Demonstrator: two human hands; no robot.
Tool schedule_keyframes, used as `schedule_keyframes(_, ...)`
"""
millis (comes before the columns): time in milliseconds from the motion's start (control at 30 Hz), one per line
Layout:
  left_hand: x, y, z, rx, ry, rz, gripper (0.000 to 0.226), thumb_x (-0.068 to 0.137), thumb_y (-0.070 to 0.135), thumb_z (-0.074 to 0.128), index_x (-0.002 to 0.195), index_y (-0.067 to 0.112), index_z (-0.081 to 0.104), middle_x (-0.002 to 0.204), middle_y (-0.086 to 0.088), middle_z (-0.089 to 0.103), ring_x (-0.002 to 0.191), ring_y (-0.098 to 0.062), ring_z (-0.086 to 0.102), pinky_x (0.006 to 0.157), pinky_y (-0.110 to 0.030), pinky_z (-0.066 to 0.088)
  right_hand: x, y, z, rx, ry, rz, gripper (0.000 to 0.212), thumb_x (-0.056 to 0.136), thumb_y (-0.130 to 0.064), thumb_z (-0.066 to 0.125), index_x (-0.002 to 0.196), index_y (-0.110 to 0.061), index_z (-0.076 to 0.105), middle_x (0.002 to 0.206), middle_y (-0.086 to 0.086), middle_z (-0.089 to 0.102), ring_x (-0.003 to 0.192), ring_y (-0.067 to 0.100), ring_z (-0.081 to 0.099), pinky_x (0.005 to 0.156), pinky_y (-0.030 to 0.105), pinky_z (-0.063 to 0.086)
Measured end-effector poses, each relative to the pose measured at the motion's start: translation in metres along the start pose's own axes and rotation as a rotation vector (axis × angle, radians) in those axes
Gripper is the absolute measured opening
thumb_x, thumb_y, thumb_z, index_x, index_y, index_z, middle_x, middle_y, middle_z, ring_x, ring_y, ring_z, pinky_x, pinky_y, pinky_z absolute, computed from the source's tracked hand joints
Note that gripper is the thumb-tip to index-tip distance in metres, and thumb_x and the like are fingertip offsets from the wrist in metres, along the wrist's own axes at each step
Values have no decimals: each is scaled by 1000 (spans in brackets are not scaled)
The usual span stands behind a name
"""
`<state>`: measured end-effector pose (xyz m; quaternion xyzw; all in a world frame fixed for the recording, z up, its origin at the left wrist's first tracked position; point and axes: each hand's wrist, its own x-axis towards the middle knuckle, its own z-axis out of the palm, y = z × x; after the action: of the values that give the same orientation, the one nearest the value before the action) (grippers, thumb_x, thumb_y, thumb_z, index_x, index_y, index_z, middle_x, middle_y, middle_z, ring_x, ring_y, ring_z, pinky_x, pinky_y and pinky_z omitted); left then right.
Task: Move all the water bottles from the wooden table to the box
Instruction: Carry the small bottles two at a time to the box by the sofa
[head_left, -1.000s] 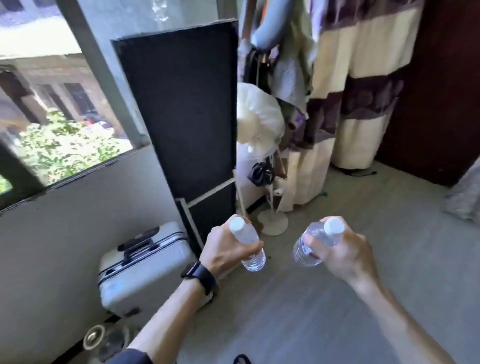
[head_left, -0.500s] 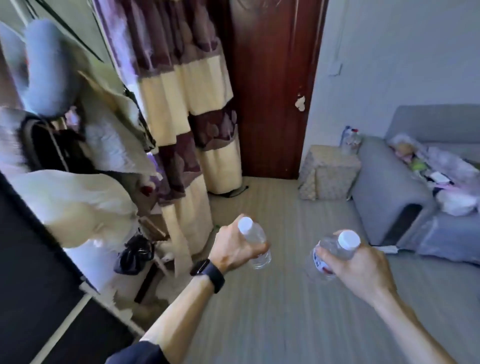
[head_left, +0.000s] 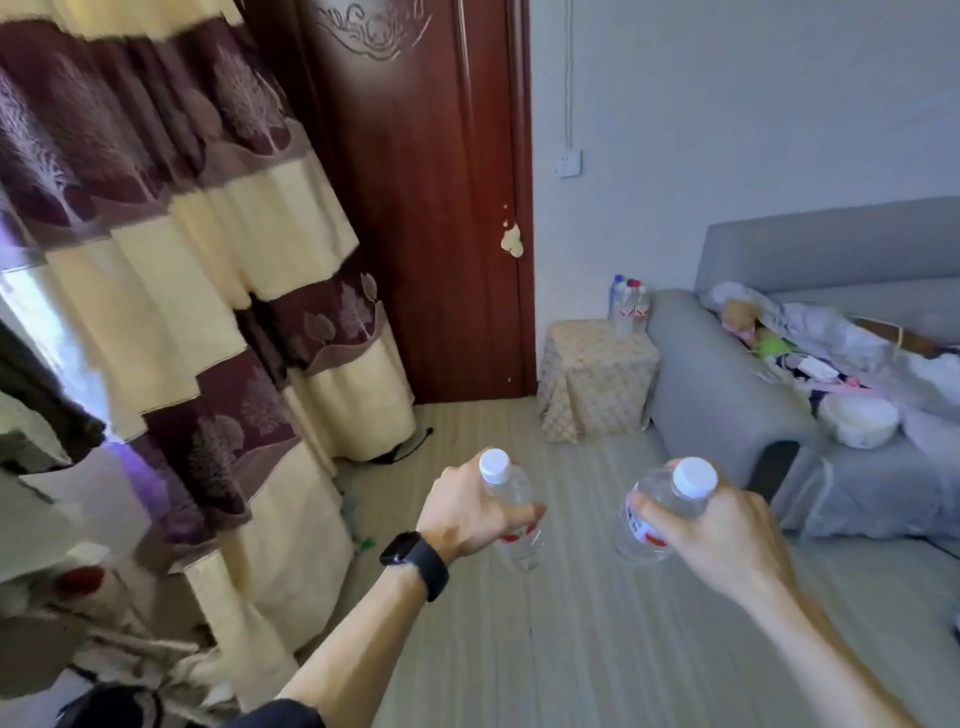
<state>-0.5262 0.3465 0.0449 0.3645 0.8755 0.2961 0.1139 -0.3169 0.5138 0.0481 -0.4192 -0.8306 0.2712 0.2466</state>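
My left hand (head_left: 467, 512) grips a clear water bottle (head_left: 511, 512) with a white cap and a red label, held upright above the floor. My right hand (head_left: 711, 535) grips a second clear water bottle (head_left: 657, 512) of the same kind, tilted with its cap up and to the right. Both hands are at mid-frame, side by side and apart. Neither the wooden table nor the box is in view.
A grey sofa (head_left: 727, 374) with clutter on its seat stands at the right. Beside it a small cloth-covered stool (head_left: 592, 379) carries a few bottles (head_left: 628, 306). A dark red door (head_left: 415, 208) and patterned curtains (head_left: 182, 234) fill the left. Striped floor (head_left: 571, 649) lies ahead.
The view has swung right, from the window and suitcase to the door and sofa. Both hands keep their grip on the bottles, in about the same place in the frame.
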Motion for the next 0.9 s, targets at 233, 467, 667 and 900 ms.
schedule_keyframes(233, 149, 9, 2, 15, 39, -28, 46, 53, 71, 68, 82, 35, 65, 73, 20, 69, 71, 5, 63, 69, -26, 57, 153, -2, 8, 10, -18, -46, 62, 70, -70, 68, 110, -23, 68, 94, 9, 76, 102, 36, 66, 79, 39, 52)
schedule_keyframes(467, 318, 12, 14, 118, -27, 51, 58, 55, 80, 60, 89, 34, 62, 82, 15, 67, 77, -6, 63, 74, -34, 57, 298, 2, 42, 18, 21, -6, 54, 71, -64, 74, 104, -22, 68, 93, 6, 75, 102, 35, 66, 76, 37, 50)
schedule_keyframes(667, 461, 44, 23, 70, -71, 117, 54, 55, 77, 66, 92, 37, 60, 85, 17, 68, 82, -8, 65, 76, -34, 58, 412, 16, 56, -2, 19, 67, 45, 74, -61, 74, 91, -20, 69, 80, 4, 73, 91, 32, 68, 74, 39, 53)
schedule_keyframes(900, 601, 92, 70, 48, -162, 176, 56, 56, 77, 67, 91, 34, 66, 84, 14, 70, 80, -7, 67, 76, -36, 59, 533, 67, 67, 22, 74, 149, 46, 71, -65, 73, 82, -20, 66, 71, 2, 70, 80, 30, 67, 69, 39, 52)
